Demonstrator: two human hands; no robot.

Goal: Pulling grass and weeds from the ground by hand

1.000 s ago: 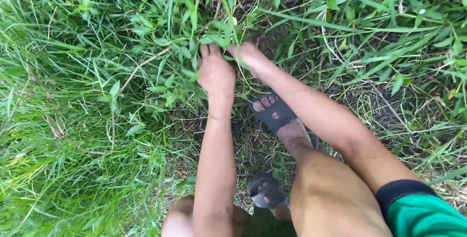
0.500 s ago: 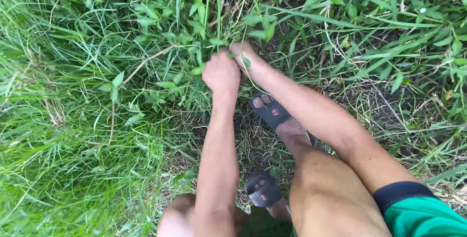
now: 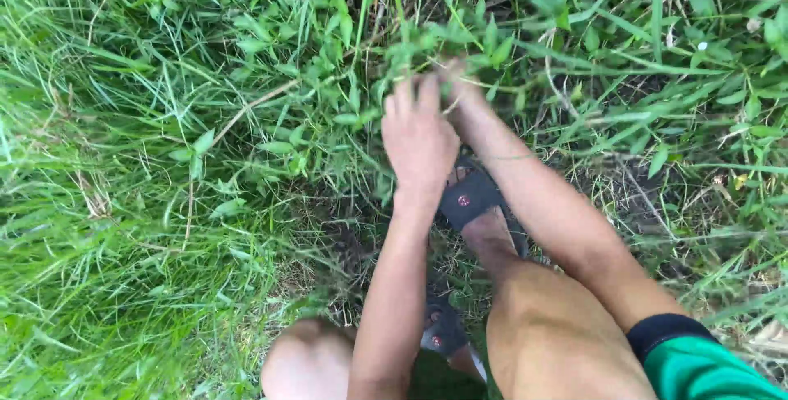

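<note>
Both hands (image 3: 439, 117) reach into upright leafy weeds (image 3: 427, 39), stems pointing up-frame.

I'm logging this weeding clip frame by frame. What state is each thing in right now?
left hand: fingers curled into the leafy weeds
right hand: reaching into the same weeds, fingers hidden
leafy weeds: upright, rooted
sandal: worn, flat on the ground

Tall green grass (image 3: 107, 228) grows thick on the left side. A thin brown dry stem (image 3: 246, 109) lies across it. Two dark sandals show, one (image 3: 469, 196) up near the middle and one (image 3: 441, 330) lower down. Bare brown ground with dry bits (image 3: 632, 195) shows on the right. Tiny white flowers (image 3: 700, 45) peek out at the top right. A green sleeve with a black edge (image 3: 706, 371) sits in the bottom right corner.
</note>
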